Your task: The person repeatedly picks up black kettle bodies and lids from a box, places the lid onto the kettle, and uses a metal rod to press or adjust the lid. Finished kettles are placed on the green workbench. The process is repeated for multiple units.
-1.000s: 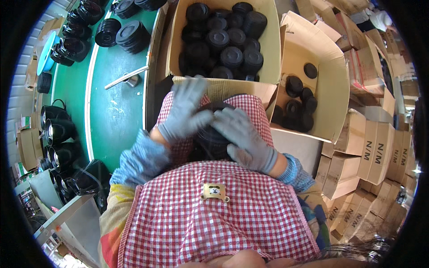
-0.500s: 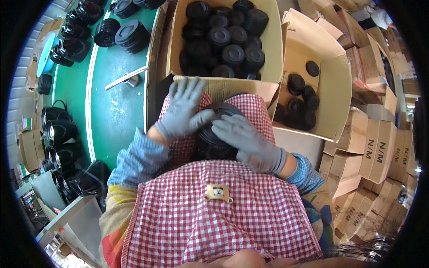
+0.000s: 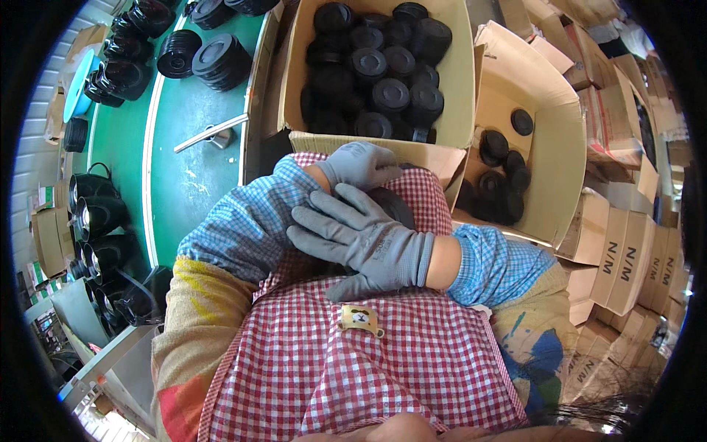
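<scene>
Between my knees, over the red checked apron, sits a black round lidded piece [image 3: 394, 206]; only part of its ridged top shows. My left hand [image 3: 361, 163], in a grey glove, is at its far side with the fingers curled. Whether those fingers grip anything is hidden. Nearer to me, my right hand [image 3: 364, 239], gloved alike, stretches leftward across the near left part of the piece. Its fingers are spread and hold nothing, and its back faces up. The right hand covers much of the black piece.
Ahead stands a carton [image 3: 291, 81] heaped with round black lids. To its right another carton [image 3: 563, 155] holds several more. On my left, a green workbench [image 3: 195, 169] bears lid stacks, black pots and a metal tool [image 3: 213, 134]. Stacked cartons [image 3: 626, 250] fill the right side.
My left hand has moved right and curled its fingers at the far side of the black piece. My right hand has swung leftward and spread its fingers over it.
</scene>
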Demonstrator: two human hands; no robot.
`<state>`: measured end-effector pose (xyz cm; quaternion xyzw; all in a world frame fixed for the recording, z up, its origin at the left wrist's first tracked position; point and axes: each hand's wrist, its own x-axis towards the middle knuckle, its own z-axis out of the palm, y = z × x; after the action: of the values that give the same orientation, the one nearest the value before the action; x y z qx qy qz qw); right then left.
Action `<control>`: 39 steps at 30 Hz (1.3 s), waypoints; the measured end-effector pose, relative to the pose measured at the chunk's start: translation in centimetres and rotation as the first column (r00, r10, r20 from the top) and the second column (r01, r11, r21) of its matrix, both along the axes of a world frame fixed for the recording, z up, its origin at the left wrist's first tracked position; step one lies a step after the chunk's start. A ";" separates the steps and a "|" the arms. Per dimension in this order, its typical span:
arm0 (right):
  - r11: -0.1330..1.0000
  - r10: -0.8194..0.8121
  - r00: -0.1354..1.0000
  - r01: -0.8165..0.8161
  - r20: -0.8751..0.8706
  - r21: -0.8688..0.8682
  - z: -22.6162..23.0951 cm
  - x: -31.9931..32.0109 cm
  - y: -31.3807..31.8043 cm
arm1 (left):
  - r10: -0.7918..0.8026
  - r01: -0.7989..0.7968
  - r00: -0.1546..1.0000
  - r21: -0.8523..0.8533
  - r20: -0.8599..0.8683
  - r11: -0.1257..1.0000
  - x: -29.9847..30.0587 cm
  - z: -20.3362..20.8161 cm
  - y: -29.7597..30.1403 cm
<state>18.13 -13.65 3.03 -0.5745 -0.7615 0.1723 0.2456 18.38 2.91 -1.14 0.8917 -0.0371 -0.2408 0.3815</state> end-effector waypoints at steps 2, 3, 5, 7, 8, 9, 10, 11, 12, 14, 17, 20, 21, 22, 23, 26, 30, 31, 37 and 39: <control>0.998 -0.021 0.999 0.022 -0.028 0.058 -0.6 2.1 -0.4 | 0.006 -0.013 0.999 -0.175 -0.040 0.984 -0.5 0.7 1.9; 0.992 -0.019 0.997 0.027 -0.068 0.123 -1.0 4.9 -1.4 | 0.008 -0.023 0.998 -0.266 -0.058 0.964 -1.0 0.9 2.9; 0.999 0.039 0.998 -0.038 -0.046 0.018 -2.6 7.9 -2.6 | 0.040 0.085 0.952 -0.387 0.302 0.918 -3.4 1.0 2.1; 0.997 0.060 0.984 -0.067 -0.169 -0.034 -3.6 7.0 -1.8 | 0.032 0.253 0.859 -0.478 0.511 0.841 -2.8 -4.0 0.6; 0.995 0.092 0.988 -0.096 -0.126 -0.024 -3.7 5.7 -1.1 | -0.005 0.314 0.827 -0.454 0.562 0.833 -2.0 -7.2 0.3; 0.981 0.109 0.994 -0.105 -0.012 0.165 -3.7 2.9 -0.2 | -0.035 0.365 0.794 -0.430 0.606 0.826 -1.4 -10.7 0.0; 0.997 0.065 0.998 -0.066 0.016 0.045 -2.0 1.7 0.4 | -0.103 0.185 0.964 -0.340 0.245 0.922 0.0 -5.5 -0.5; 1.000 -0.008 1.000 0.008 -0.013 -0.003 -1.2 1.0 0.7 | -0.080 0.055 0.986 -0.163 -0.146 0.985 1.5 -1.3 -1.0; 0.999 -0.021 1.000 0.021 -0.006 0.032 -0.8 1.1 0.7 | -0.192 0.186 0.962 -0.049 -0.196 0.981 2.4 -0.1 -1.3; 0.972 0.004 0.999 0.006 -0.045 0.236 -1.7 3.3 0.1 | -0.190 0.189 0.982 -0.058 -0.002 0.980 1.0 -1.3 0.0; 0.952 0.091 0.993 -0.066 -0.070 0.298 -2.9 5.3 -0.5 | -0.187 0.291 0.884 -0.192 0.429 0.937 -1.7 -1.2 1.8; 0.977 0.167 0.985 -0.158 -0.050 0.146 -2.7 5.0 -0.3 | -0.026 0.219 0.934 -0.512 0.357 0.831 -2.4 -3.9 0.5; 0.977 0.195 0.980 -0.190 -0.041 0.096 -2.7 4.7 -0.2 | -0.024 -0.334 0.874 -0.635 -0.485 0.696 -2.5 -3.5 -0.5; 0.986 0.133 0.987 -0.122 -0.092 0.111 -4.0 2.7 -0.2 | 0.019 -0.210 0.928 -0.482 -0.372 0.850 -1.7 -1.8 -0.5; 0.992 0.062 0.998 -0.063 0.011 0.108 -3.6 1.3 -0.2 | 0.035 -0.105 0.970 -0.287 -0.239 0.952 -0.7 0.0 -0.6; 0.999 -0.045 0.997 0.045 0.068 0.014 -1.4 2.4 0.1 | 0.199 -0.209 0.978 -0.295 -0.066 0.932 -1.3 -0.4 1.4; 0.881 -0.402 0.894 0.437 -0.199 0.183 -1.9 6.4 -3.0 | 0.833 -0.668 0.473 -0.500 0.287 0.552 -7.9 0.9 11.2; 0.820 -0.519 0.843 0.538 -0.142 0.198 -2.0 6.7 -4.0 | 0.382 -0.737 0.562 0.235 0.734 0.634 -10.8 0.4 18.1; 0.798 -0.530 0.836 0.548 -0.138 0.251 -1.1 7.7 -1.3 | 0.509 -0.540 0.816 0.675 0.274 0.503 -17.8 -0.9 24.3; 0.832 -0.500 0.855 0.432 0.135 0.348 2.1 8.4 -0.6 | 0.444 -0.487 0.866 0.588 0.229 0.646 -15.7 4.8 20.3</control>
<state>26.48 -14.28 5.13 -0.7140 -0.6368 -0.0777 0.2803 2.63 23.20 3.71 0.9528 0.2635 -0.1040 0.1091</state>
